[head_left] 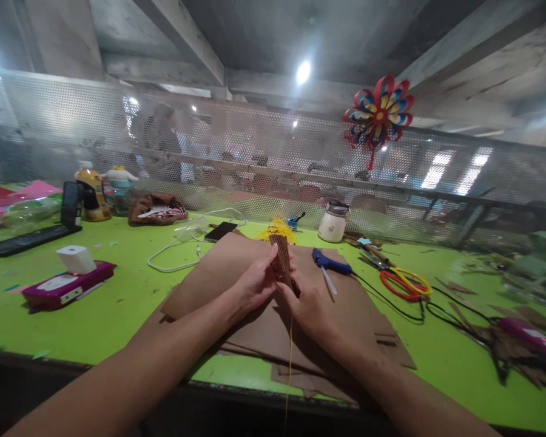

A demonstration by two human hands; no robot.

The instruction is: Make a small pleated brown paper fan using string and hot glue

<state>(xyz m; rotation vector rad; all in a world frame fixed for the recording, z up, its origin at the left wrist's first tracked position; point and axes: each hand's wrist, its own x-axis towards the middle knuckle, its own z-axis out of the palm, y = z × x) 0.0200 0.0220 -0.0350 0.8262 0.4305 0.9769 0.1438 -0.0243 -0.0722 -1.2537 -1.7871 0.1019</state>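
Observation:
Over the middle of the table, both of my hands hold a ribbed brown piece of corrugated cardboard (281, 255), raised and slightly tilted. My left hand (260, 280) has its fingers closed around the left side, the thumb near the top. From the right, my right hand (308, 298) grips the lower part, with its thumb across the front. A thin yellow string (290, 346) hangs below the hands past the table edge. Flat brown cardboard sheets (218, 267) lie stacked beneath. Just behind the piece is a tangle of yellow strands (278, 229); whether it is attached cannot be seen.
A blue glue gun (334, 262) lies on the sheets at right, its black cord running past scissors with red and yellow handles (403, 284). At left are a magenta power strip (68, 285) with a white plug, and a white cable (164, 267). A white jar (333, 221) stands behind.

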